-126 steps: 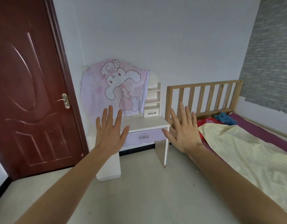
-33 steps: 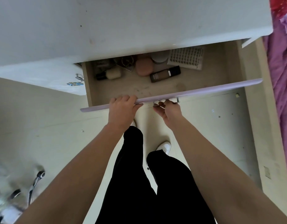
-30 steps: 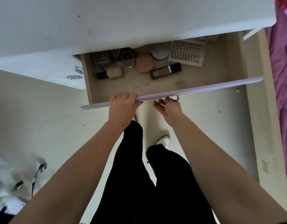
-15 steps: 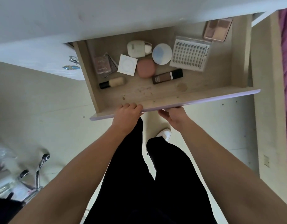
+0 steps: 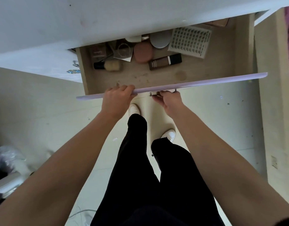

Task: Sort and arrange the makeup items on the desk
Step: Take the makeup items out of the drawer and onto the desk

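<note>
Fingers (image 5: 124, 88) of left hand (image 5: 115, 100) curled over top edge of lilac drawer front (image 5: 205, 82), clamped on it. Right hand (image 5: 169, 101) just beside, pinching metal handle (image 5: 154, 94) under that same edge. Drawer drawn partway out from beneath white desk (image 5: 108, 18). Makeup loose inside drawer: foundation bottle (image 5: 165, 61) lying mid-drawer, pink compact (image 5: 143, 52) just beside it, round white compact (image 5: 160, 40) farther back, lash tray (image 5: 189, 40) toward drawer's right wall, brush (image 5: 108, 65) near its left wall, palette (image 5: 98, 52) behind brush.
</note>
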Demonstrator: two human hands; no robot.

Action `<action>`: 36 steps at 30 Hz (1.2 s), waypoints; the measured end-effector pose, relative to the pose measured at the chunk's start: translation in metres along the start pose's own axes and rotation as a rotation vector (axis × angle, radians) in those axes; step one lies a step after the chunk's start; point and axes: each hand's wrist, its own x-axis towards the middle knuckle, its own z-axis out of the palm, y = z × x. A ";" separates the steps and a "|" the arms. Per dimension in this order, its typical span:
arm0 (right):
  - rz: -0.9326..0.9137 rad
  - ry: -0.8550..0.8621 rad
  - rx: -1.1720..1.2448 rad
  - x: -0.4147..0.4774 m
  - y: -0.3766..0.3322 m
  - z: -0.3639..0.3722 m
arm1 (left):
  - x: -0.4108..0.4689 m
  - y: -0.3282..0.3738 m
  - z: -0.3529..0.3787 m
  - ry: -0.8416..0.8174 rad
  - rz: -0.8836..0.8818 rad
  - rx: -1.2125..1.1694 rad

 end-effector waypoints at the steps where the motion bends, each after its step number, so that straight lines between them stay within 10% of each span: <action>1: 0.009 0.006 -0.023 0.001 -0.004 0.000 | 0.000 0.001 0.001 -0.004 -0.005 0.005; 6: 0.053 -0.041 -0.096 -0.012 -0.018 -0.009 | -0.003 0.001 0.001 -0.027 -0.078 -0.049; 11: -0.165 0.394 -0.074 -0.023 -0.041 -0.038 | -0.002 -0.011 -0.010 -0.161 -0.181 -0.163; 15: -0.806 0.829 -0.341 -0.053 -0.059 -0.042 | 0.005 -0.029 -0.019 -0.129 -0.415 -0.283; 18: -1.292 0.630 -0.707 -0.052 -0.073 -0.027 | 0.023 -0.045 -0.017 -0.205 -0.565 -0.315; 22: -0.901 0.066 -1.467 -0.007 -0.107 0.010 | 0.053 -0.066 -0.013 -0.356 -0.483 -0.113; 25: -0.823 0.069 -1.942 0.019 -0.102 0.030 | 0.065 -0.076 -0.002 -0.464 -0.406 -0.001; 36: -0.597 -0.100 -1.954 0.040 -0.092 0.036 | 0.074 -0.082 0.029 -0.607 -0.453 -0.117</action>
